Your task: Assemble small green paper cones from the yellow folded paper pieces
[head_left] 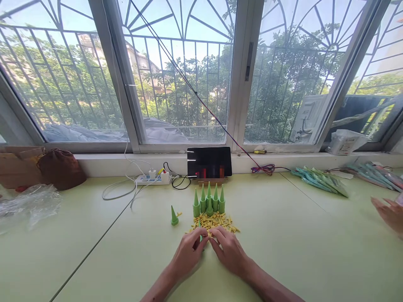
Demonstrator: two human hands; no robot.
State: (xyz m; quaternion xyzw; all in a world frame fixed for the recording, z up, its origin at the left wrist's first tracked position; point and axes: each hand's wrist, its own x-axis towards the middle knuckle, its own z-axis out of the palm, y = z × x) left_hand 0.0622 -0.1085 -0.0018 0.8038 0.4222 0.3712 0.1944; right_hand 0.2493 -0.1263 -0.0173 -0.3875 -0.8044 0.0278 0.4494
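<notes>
My left hand [189, 248] is closed around a green cone [200, 230], mostly hidden behind the fingers. My right hand [230, 250] pinches at the same spot, its fingertips meeting those of the left; a small yellow piece seems to be between them, too covered to make out. Just beyond the hands lies a loose pile of small yellow plastic pieces [217, 221]. Behind this pile, several green cones [222, 200] stand upright in a tight group on ribbed bases. To the left, one green cone [174, 217] stands apart with a yellow piece at its side.
A dark-screened tablet [209, 162] leans by the window ledge. Left of it sit a power strip [154, 179] with cables and a brown bag [61, 168]. Bagged teal and green items [319, 181] lie at right. Another person's hand [390, 214] shows at the right edge.
</notes>
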